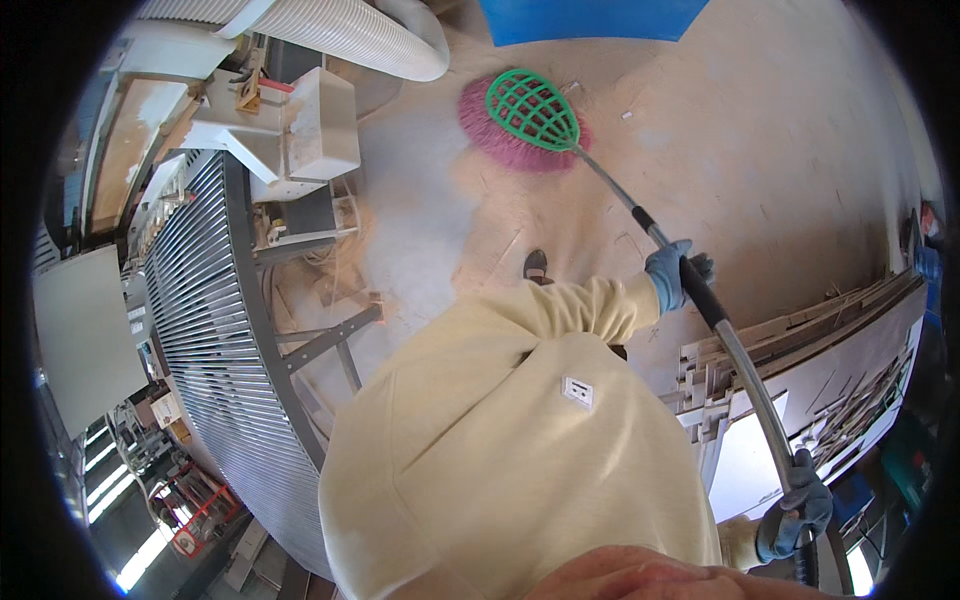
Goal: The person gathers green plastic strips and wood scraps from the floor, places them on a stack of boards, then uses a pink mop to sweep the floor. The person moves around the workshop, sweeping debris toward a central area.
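The floor (800,120) carries a layer of tan dust, thickest in appearance at upper centre and right. A paler grey patch extends along the left side, next to the roller bed (215,310). Small scraps and thin slivers lie scattered in the dust; a white chip (627,115) lies just right of the mop (532,105).

The mop head, a pink fringe under a green lattice frame, rests on the floor at upper centre. The metal pole (752,385) runs from it toward the lower right. The left grip (672,275), gloved in blue-grey, is closed around the pole at a black sleeve. The right grip (795,508), gloved likewise, is wrapped around the pole near its upper end. A dark shoe (536,262) stands on the floor below the mop head.

Left side: the roller bed, with parallel grey bars, stands on a dark metal frame. A white machine housing (320,125) adjoins its far end; a white ribbed hose (350,40) passes above. A red frame (215,510) stands at lower left, near bright window strips.

Right side: wood strips (790,330) and boards (740,480) are stacked beside the pole. A blue panel (595,18) enters at the top edge.
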{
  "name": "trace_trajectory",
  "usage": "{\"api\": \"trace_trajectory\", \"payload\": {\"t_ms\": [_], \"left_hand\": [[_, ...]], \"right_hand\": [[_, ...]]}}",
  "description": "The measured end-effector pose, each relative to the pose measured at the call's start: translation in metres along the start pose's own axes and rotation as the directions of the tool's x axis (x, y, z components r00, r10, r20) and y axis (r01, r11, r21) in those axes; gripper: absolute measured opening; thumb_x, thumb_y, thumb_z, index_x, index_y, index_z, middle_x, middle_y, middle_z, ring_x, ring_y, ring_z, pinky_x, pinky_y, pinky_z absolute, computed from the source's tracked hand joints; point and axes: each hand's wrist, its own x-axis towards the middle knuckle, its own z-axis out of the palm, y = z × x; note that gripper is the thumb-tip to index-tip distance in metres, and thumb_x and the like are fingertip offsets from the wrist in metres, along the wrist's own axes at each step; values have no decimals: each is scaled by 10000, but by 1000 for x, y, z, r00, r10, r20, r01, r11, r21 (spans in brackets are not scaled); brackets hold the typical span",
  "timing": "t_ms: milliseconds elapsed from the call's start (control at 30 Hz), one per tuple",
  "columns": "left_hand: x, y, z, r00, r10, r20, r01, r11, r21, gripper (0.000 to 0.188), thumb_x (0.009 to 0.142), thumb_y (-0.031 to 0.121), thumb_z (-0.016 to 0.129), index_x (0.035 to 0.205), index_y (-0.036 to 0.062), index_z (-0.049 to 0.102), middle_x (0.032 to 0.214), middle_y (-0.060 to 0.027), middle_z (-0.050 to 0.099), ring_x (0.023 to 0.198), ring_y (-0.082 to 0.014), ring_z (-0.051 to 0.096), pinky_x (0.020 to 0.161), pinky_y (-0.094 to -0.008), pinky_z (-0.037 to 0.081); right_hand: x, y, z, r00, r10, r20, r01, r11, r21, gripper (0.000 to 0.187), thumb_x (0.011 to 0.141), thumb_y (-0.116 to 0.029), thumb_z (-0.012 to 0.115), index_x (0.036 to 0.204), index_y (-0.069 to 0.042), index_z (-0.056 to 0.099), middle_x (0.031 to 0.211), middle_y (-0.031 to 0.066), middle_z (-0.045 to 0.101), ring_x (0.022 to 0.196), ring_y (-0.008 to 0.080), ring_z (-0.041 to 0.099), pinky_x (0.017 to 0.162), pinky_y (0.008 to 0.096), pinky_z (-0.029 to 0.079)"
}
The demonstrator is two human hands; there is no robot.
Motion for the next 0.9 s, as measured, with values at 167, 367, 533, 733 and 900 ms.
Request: {"api": "trace_trajectory", "payload": {"t_ms": [167, 367, 533, 733, 900], "left_hand": [[-17, -23, 6, 973, -227, 29, 227, 974, -2, 136, 938, 139, 557, 1035, 46, 537, 845, -136, 641, 712, -294, 647, 686, -467, 589], [-25, 3, -24, 995, 94, -44, -93, 996, 10, 63, 916, 118, 578, 940, 63, 561, 766, -113, 628, 708, -271, 640, 694, -442, 582], [-9, 97, -77, 945, 314, -88, -314, 949, 10, 87, 890, 155, 593, 882, 69, 597, 729, -99, 625, 675, -275, 631, 679, -432, 574], [-16, 242, -136, 833, 540, -119, -543, 840, 13, 78, 891, 148, 556, 906, 71, 561, 764, -99, 636, 653, -280, 618, 669, -423, 573], [-37, 356, -149, 741, 651, -166, -660, 751, -2, 149, 904, 136, 530, 1031, 73, 483, 812, -107, 645, 668, -269, 613, 684, -414, 581]], "right_hand": [[-53, 19, -94, 989, 129, -78, -125, 991, 51, 288, 923, -345, 659, 786, -148, 500, 628, -35, 459, 611, 159, 512, 839, 388, 491], [-41, 81, -87, 973, 132, -187, -99, 979, 179, 249, 914, -277, 665, 773, -192, 478, 627, -19, 479, 631, 168, 520, 854, 426, 440], [79, 70, 47, 947, -146, 285, -79, 756, 650, 292, 906, -278, 706, 698, -155, 543, 603, 27, 583, 609, 222, 550, 688, 434, 410], [153, 41, 217, 946, -199, 257, -44, 705, 707, 163, 910, -127, 689, 845, -100, 543, 698, 106, 656, 695, 306, 660, 828, 532, 504], [185, 45, 325, 928, -263, 265, -53, 610, 791, 190, 902, -91, 701, 853, -82, 518, 711, 131, 663, 794, 343, 708, 922, 579, 491]]}}
